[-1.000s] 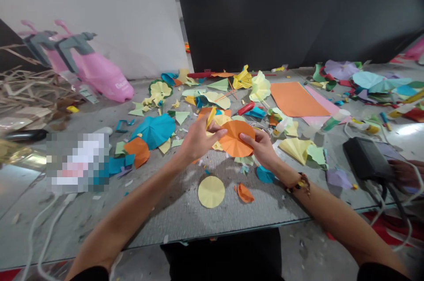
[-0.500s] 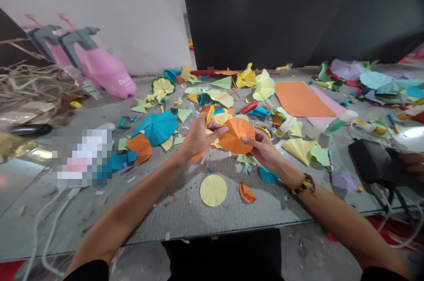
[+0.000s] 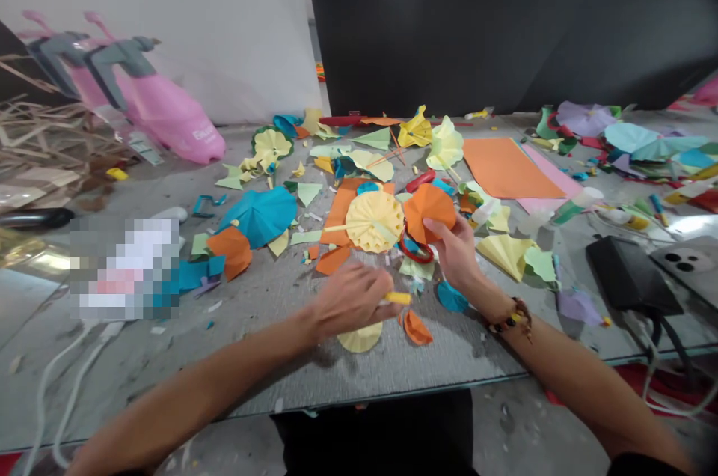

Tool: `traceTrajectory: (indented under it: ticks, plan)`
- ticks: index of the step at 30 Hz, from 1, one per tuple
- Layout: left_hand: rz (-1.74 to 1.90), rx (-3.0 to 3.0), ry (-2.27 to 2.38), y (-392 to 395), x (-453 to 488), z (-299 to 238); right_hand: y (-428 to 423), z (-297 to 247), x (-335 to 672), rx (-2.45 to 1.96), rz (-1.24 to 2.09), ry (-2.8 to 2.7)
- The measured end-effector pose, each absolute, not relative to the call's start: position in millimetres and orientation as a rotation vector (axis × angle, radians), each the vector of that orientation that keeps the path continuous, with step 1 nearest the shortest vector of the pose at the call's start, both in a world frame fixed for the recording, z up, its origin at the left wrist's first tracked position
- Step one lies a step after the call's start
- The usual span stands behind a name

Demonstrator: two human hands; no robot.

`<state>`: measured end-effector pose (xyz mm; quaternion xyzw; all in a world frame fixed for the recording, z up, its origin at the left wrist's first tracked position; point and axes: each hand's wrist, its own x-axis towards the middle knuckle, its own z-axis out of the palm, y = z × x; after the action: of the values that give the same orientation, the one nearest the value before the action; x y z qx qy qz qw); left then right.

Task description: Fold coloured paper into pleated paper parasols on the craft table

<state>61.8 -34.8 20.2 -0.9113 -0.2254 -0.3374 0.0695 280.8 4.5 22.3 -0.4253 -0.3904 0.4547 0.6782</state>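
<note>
Nearest you, a pale yellow disc (image 3: 362, 340) lies on the worktop (image 3: 314, 380), partly hidden by your left hand (image 3: 353, 299), closed on a yellow stick (image 3: 399, 298). Beyond, your right hand (image 3: 455, 248) pinches an orange paper disc (image 3: 429, 206) beside a pleated yellow rosette (image 3: 373, 220).

The orange disc (image 3: 428, 212) is matt paper (faintly creased), the nearer sprayer (image 3: 176, 120) plastic.

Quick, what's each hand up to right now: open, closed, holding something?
Left hand: closed around a small yellow object, exact kind unclear.
Right hand: closed, holding orange paper, thumb on its face.
</note>
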Motion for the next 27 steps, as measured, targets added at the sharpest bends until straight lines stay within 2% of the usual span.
traceTrajectory:
  ticks: [4, 8, 12, 23, 27]
  plan:
    - [-1.14, -2.775, -0.551, -34.7, 32.1, 11.0, 14.1, 9.8, 289.6, -1.026, 0.839, -0.845]
    - [-1.292, -2.728, -0.761, -24.3, 17.8, 6.3, 15.2, 5.7, 292.9, -1.046, 0.731, -0.874]
    - [-1.198, -2.651, -1.033, -19.9, 26.6, 3.6, 9.6, 10.5, 291.8, -1.082, 0.584, -1.022]
    - [-0.929, -2.31, -1.286, -3.1, 22.7, 3.2, 1.6, 13.0, 286.4, -1.127, 0.449, -1.327]
    - [-0.86, -2.299, -1.285, 3.0, 20.0, 2.3, 3.9, 10.3, 290.6, -1.187, 0.26, -1.372]
